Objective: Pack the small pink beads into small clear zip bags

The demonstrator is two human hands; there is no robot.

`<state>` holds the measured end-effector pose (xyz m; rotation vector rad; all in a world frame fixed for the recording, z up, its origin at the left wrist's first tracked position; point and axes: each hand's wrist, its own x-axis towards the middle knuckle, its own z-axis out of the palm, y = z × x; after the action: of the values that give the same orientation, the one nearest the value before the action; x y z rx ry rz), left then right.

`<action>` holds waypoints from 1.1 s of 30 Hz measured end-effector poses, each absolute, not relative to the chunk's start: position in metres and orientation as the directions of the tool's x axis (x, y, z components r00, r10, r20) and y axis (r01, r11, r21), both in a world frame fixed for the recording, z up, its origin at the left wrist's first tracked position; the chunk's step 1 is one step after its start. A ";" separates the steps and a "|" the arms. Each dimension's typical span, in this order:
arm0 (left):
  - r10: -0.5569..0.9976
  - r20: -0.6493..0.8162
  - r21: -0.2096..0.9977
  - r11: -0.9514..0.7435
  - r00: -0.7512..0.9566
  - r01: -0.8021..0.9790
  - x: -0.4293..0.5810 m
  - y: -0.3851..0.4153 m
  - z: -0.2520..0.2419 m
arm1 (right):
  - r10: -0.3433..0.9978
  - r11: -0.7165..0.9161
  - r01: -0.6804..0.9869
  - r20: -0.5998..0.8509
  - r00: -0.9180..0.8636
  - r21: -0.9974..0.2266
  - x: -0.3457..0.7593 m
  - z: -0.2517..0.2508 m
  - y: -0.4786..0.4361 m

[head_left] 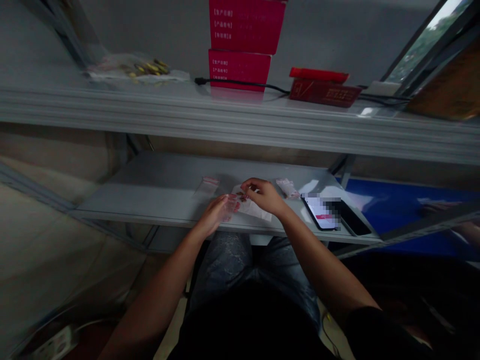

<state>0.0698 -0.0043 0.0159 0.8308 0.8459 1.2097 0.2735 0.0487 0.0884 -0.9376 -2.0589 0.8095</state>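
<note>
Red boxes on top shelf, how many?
3: upper red box on lower red box mid-shelf, flat red box to their right. Stack runs out of frame, so more may be hidden.

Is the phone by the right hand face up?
Yes, face up: the phone lies on the lower shelf beside the right hand, its lit screen showing.

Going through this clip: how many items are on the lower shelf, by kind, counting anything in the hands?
Small clear plastic bags: 3, one in the left hand
White sheet: 1
Phones: 2
Total: 6
</note>
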 end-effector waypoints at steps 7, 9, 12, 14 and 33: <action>0.974 -0.125 0.855 0.203 0.190 -0.477 0.068 -0.002 0.017 | 0.888 0.403 0.289 0.294 -0.354 -0.868 0.313 0.045 0.013; 0.968 -0.141 0.852 0.225 0.205 -0.473 0.073 -0.006 0.022 | 0.908 0.335 0.248 0.242 -0.341 -0.909 0.321 0.033 -0.008; 0.946 -0.161 0.854 0.276 0.280 -0.441 0.090 -0.022 0.025 | 0.922 0.257 0.151 0.196 -0.333 -0.955 0.324 0.018 -0.035; 0.931 -0.171 0.869 0.298 0.324 -0.396 0.103 -0.036 0.021 | 0.922 0.232 0.081 0.193 -0.337 -0.969 0.323 0.011 -0.046; 0.979 -0.010 0.999 0.018 0.205 -0.034 0.119 -0.069 -0.015 | 0.850 0.415 0.175 0.312 -0.424 -0.893 0.330 -0.003 -0.052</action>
<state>0.1187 -0.0686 -0.0148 1.2630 1.0374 1.0633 0.3300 -0.0523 -0.0030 -0.8788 -1.8536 1.0425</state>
